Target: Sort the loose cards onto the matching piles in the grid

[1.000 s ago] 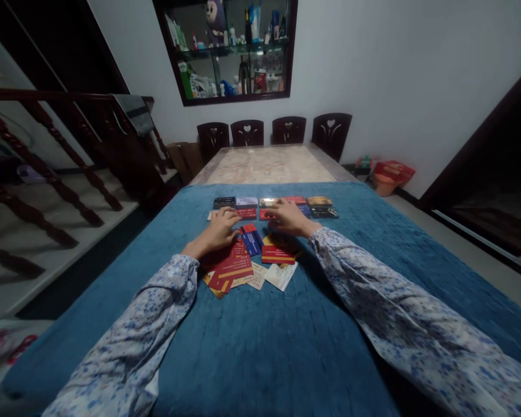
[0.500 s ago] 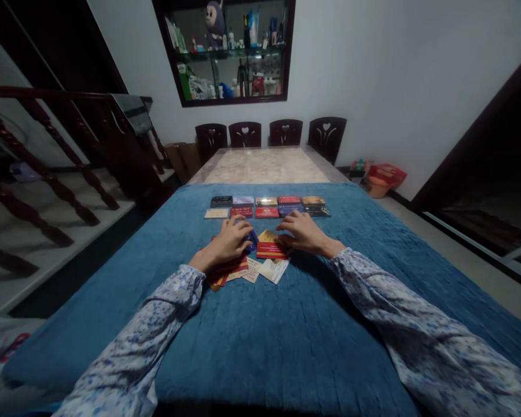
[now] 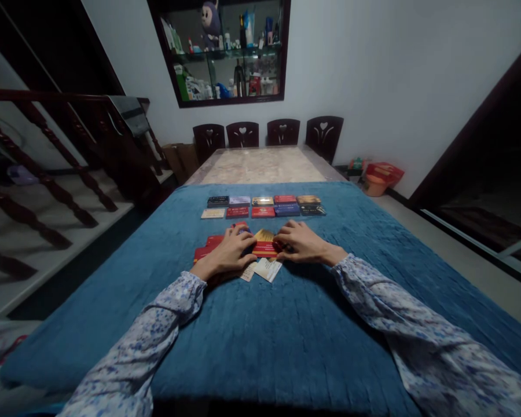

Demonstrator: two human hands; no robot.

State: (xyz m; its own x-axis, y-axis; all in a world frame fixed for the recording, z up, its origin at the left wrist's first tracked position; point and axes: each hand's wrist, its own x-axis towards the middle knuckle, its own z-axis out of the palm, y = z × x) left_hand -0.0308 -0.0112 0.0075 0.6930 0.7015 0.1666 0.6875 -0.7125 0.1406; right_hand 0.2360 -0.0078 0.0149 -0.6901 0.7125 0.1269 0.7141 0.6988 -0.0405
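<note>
Card stacks (image 3: 263, 212) lie in rows; left hand (image 3: 231, 250) partly hides loose cards (image 3: 264, 249).

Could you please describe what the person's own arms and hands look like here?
The left sleeve and right sleeve are long, loose and creased, in whitish fabric scattered with small blue, flower-like flecks, and end at the wrists. The left hand and right hand are ungloved; whether any ring is worn is too small to tell.

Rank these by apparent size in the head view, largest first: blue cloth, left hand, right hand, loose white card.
1. Blue cloth
2. Left hand and right hand: too alike to rank
3. Loose white card
</note>
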